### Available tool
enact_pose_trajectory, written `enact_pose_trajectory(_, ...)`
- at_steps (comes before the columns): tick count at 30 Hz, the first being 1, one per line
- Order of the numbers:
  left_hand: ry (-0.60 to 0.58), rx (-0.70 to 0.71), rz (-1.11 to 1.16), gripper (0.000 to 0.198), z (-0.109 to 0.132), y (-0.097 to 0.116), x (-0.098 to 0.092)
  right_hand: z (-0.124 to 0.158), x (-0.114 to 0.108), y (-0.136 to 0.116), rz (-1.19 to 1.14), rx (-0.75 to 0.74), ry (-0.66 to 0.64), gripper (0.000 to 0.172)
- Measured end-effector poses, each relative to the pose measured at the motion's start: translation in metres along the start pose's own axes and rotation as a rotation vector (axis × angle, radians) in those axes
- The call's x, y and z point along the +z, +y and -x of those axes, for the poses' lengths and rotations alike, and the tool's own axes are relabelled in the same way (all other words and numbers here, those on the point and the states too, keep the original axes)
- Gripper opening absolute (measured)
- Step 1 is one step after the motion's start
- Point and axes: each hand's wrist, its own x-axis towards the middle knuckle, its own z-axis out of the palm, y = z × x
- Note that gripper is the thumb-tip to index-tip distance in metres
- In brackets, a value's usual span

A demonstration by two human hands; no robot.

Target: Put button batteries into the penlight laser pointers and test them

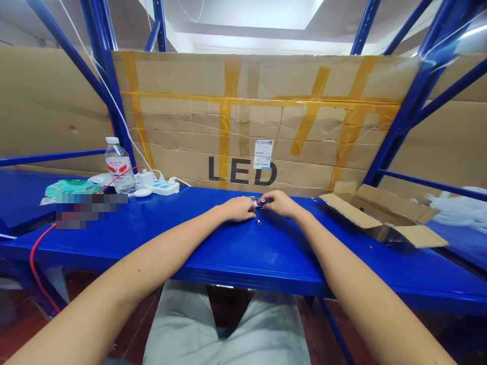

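Near the back of the blue table (243, 248), my left hand (239, 209) rests beside a small group of thin, coloured items (254, 201), its fingers bent against them. What it grips, if anything, is too small to tell. My right hand (278, 203) is just right of them, thumb and fingers pinched on a small dark item with a pale round end (262, 202). The two hands are close together but apart. A tiny shiny piece (259, 222) lies on the table in front of them.
An open cardboard box (380, 213) sits at the right. At the left are a water bottle (118, 167), a power strip (165, 187), a green packet (74, 187) and a red cable (34, 253). A large cardboard panel (182, 132) stands behind the table.
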Motion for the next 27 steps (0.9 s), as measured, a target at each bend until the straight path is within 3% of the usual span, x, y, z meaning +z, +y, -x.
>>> enact_pose_trajectory(11, 0.008, 0.003, 0.178, 0.008, -0.002, 0.002, 0.001, 0.001, 0.002, -0.001, 0.004, 0.03, -0.061, 0.022)
enact_pose_trajectory(18, 0.34, 0.01, 0.046, 0.016, 0.001, 0.009, -0.012, 0.001, 0.005, 0.002, -0.223, 0.102, -0.169, 0.013)
enact_pose_trajectory(27, 0.242, 0.143, -0.018, 0.025, 0.004, 0.007, -0.014, 0.001, 0.004, 0.003, -0.342, 0.12, -0.161, 0.01)
